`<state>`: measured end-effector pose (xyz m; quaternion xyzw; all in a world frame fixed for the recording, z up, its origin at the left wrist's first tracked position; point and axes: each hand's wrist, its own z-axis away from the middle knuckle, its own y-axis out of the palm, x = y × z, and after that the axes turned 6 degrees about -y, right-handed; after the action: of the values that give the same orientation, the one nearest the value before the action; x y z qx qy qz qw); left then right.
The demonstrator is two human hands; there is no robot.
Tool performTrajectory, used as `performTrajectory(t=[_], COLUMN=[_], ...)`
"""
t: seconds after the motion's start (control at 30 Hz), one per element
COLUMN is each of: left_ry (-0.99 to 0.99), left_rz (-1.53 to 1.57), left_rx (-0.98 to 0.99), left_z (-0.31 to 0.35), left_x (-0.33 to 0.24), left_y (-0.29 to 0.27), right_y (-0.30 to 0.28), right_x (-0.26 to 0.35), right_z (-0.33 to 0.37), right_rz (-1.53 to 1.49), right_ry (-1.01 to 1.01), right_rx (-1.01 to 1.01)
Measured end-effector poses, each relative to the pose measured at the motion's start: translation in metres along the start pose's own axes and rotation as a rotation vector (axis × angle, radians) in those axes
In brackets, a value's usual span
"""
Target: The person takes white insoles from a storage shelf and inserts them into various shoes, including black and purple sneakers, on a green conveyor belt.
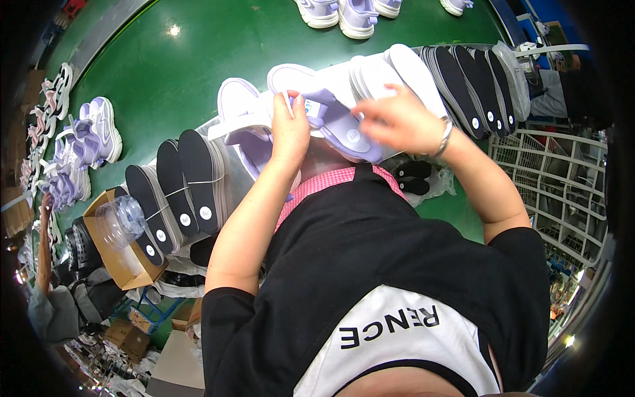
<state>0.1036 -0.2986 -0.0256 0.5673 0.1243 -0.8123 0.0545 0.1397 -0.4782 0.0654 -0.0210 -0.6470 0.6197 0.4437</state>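
Note:
My left hand [291, 135] is closed on the upper of a lavender-and-white sneaker [342, 127], near its tongue. The sneaker's opening faces me, and a lavender insole with a round white sticker shows inside. Just right of that opening is my right hand [400, 122], slightly blurred, its fingers apart and nothing visible in them. A second lavender-and-white sneaker [239, 102] lies to the left of my left hand, partly hidden by it. Beyond the right hand stand stacked white insoles [413, 73].
Black insoles [463, 83] stand in rows at right, and bundled black insoles [192, 172] at left. A cardboard box [119, 258] holds clear plastic. More sneakers [83, 145] sit across the green surface [178, 73]. A white wire rack [562, 185] stands right; another person's arm [45, 245] shows left.

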Motion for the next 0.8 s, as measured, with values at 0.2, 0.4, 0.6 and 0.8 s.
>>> performTrajectory(t=[0.2,0.4,0.6,0.8], left_ry=[0.029,0.101,0.508,-0.046], left_rz=[-0.058,-0.204,-0.612,-0.896], left_rx=[0.016,0.096,-0.191,-0.028], left_z=[-0.012,-0.005,0.055,0.044], left_x=[-0.004,-0.016,-0.016,-0.007], left_y=[0.013,0.000,-0.052,-0.035], right_y=[0.050,0.050,0.064,0.071], right_x=[-0.002,-0.004,0.010,0.035], right_z=[-0.013,-0.018,-0.032,-0.054], right_rz=[0.354,0.227,0.109,-0.053], right_ry=[0.095,0.142,0.170,0.046], right_rx=[0.687,0.715,0.639,0.587])
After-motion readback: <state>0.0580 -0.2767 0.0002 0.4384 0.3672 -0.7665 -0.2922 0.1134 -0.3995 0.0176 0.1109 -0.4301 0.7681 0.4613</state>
